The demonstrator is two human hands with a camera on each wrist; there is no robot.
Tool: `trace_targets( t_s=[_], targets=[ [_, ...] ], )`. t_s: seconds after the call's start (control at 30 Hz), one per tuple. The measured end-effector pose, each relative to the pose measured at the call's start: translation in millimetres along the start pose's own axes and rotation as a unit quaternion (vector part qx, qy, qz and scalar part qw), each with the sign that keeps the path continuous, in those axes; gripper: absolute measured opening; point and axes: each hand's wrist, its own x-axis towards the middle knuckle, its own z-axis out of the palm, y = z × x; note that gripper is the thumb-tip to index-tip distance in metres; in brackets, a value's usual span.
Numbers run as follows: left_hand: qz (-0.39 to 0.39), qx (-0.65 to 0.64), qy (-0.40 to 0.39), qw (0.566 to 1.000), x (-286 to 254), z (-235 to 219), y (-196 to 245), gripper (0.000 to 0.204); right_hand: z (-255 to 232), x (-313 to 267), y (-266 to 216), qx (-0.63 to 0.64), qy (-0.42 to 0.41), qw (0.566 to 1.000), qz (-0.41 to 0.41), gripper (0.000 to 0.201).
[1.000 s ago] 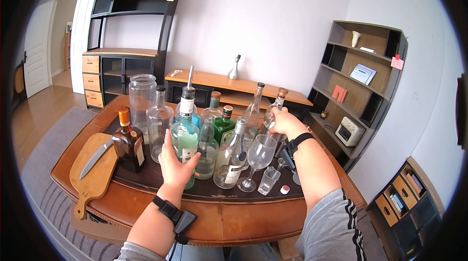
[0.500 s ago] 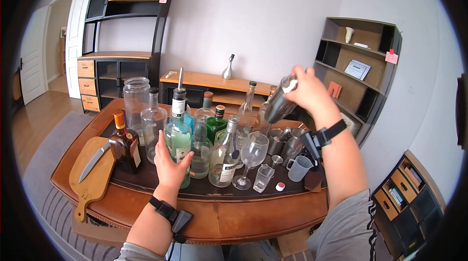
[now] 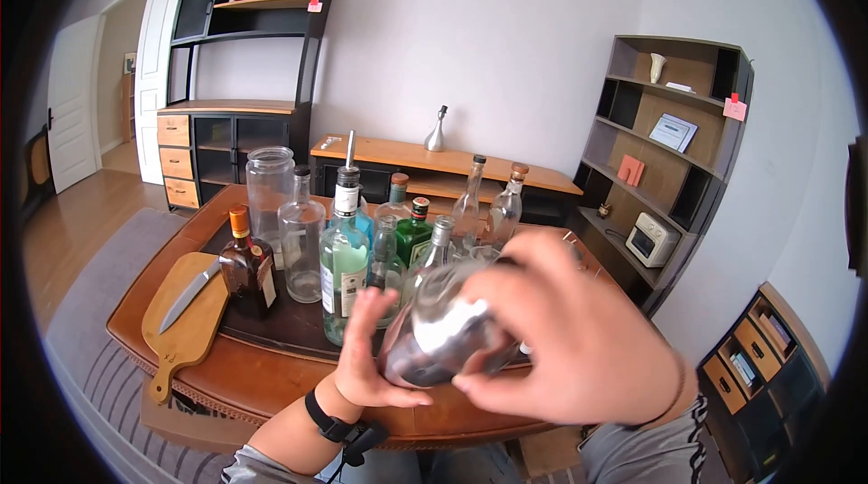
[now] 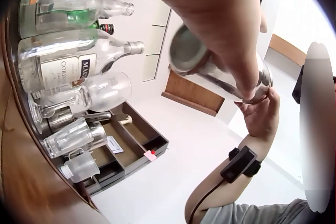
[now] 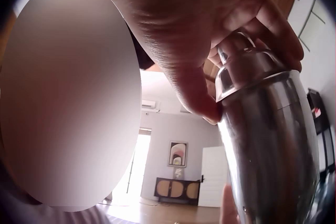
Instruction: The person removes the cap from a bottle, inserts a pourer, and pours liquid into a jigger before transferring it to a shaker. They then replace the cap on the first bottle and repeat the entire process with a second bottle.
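Note:
A silver cocktail shaker (image 3: 443, 330) is held tilted above the table's near edge, blurred in the head view. My right hand (image 3: 579, 339) grips its capped top; the right wrist view shows the thumb and fingers around the shoulder of the shaker (image 5: 273, 140). At the lower end, my left hand (image 3: 366, 357) is spread, fingers straight up and thumb below the shaker. In the left wrist view the left thumb overlaps the shaker body. Just behind the left hand stands a clear bottle with a pourer (image 3: 344, 276).
Several bottles crowd the table, including a green bottle (image 3: 415, 233) and a dark brown bottle (image 3: 246, 267). A knife (image 3: 190, 297) lies on a wooden cutting board (image 3: 185, 339) at left. The left wrist view shows a stemmed glass (image 4: 110, 91) and a plastic measuring jug (image 4: 83, 167).
My right hand lifted the shaker from the table's right side and brought it left to the front. The left hand moved from beside the pourer bottle toward the shaker's lower end.

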Motion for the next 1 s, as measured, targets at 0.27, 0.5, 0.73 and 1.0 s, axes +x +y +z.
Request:
trace_targets(
  t_s=[0.27, 0.5, 0.73, 1.0],
  targets=[
    [-0.258, -0.239, -0.015, 0.936, -14, 14, 10, 0.135, 77, 7, 45, 0.172, 0.077, 0.982, 0.031, 0.082],
    [-0.168, 0.007, -0.079, 0.983, -16, 7, 2, 0.127, 137, 13, 75, 0.601, 0.160, 0.773, 0.124, 0.034],
    [-0.146, 0.030, -0.098, 0.984, -1, 6, 7, 0.127, 150, 3, 69, 0.519, 0.292, 0.790, 0.146, 0.030],
    [-0.149, 0.057, -0.085, 0.984, -20, 15, 7, 0.131, 151, 1, 98, 0.689, 0.273, 0.638, 0.209, 0.022]
  ],
)
